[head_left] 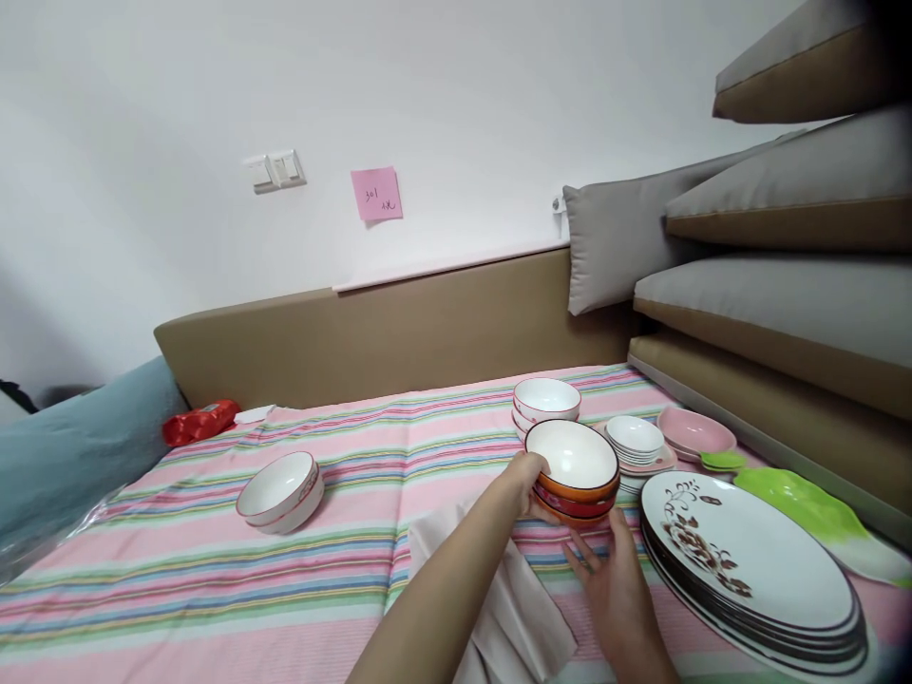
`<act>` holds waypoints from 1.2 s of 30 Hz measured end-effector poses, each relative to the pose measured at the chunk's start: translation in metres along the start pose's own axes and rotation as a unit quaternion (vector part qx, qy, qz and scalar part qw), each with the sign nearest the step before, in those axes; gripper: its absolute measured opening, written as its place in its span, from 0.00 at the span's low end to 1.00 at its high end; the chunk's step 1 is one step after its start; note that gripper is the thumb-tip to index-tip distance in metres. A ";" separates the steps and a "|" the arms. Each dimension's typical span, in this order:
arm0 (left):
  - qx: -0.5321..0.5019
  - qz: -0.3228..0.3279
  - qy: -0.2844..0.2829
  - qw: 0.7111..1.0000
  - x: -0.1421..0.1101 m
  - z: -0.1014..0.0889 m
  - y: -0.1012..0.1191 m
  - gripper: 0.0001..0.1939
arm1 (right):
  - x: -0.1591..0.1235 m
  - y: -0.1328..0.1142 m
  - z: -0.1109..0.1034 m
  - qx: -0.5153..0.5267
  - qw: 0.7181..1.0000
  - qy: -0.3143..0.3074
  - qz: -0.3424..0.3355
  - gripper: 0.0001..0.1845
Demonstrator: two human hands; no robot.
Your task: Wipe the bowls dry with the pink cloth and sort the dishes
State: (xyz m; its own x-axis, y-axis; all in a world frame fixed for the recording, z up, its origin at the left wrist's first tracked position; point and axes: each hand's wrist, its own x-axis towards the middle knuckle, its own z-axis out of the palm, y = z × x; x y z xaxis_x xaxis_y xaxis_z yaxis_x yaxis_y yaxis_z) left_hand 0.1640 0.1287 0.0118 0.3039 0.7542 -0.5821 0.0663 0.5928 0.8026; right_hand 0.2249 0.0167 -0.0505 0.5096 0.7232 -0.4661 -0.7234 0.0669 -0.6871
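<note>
My left hand (pixel 528 489) grips a stack of orange-brown and red bowls (pixel 574 454) at its left side, thumb near the rim. The bowls are white inside and tilt a little toward me. Just below the stack, my right hand (pixel 609 570) has its fingers spread, with the thumb up by the bowls' lower right edge; whether it touches them I cannot tell. Directly behind stand white bowls with red rims (pixel 547 399). A crumpled pale cloth (pixel 509 608) lies under my left forearm.
Oval plates with brown flowers (pixel 755 551) are piled at right. Beyond them are small white dishes (pixel 634 435), a pink dish (pixel 694 429) and a green leaf-shaped dish (pixel 805 503). Two white bowls (pixel 281 489) sit at left on the striped cloth (pixel 342 589). Cushions (pixel 776 294) rise at right.
</note>
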 end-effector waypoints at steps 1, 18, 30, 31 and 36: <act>0.006 0.003 0.010 1.000 -0.001 0.001 -0.001 0.35 | 0.002 -0.001 0.000 0.010 1.000 -0.001 0.010 0.45; -0.175 0.067 -0.018 0.982 -0.075 -0.105 0.000 0.30 | -0.054 0.017 0.022 -0.040 0.971 -0.235 -0.008 0.41; -0.243 0.120 0.325 0.906 -0.111 -0.249 -0.005 0.31 | -0.080 0.035 0.036 -0.089 0.961 -0.256 0.048 0.41; -0.237 0.118 0.347 0.900 -0.110 -0.257 -0.004 0.31 | -0.080 0.035 0.036 -0.090 0.961 -0.256 0.050 0.41; -0.215 0.117 0.414 0.877 -0.099 -0.269 -0.004 0.35 | -0.079 0.037 0.034 -0.094 0.959 -0.263 0.056 0.39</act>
State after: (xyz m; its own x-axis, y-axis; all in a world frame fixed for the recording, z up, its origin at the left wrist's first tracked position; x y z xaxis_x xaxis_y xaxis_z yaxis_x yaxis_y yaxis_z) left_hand -0.1215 0.1281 0.0314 -0.5445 0.7106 -0.4456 -0.3247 0.3112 0.8931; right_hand 0.1417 -0.0145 -0.0199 0.0922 0.9686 -0.2308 -0.6384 -0.1203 -0.7602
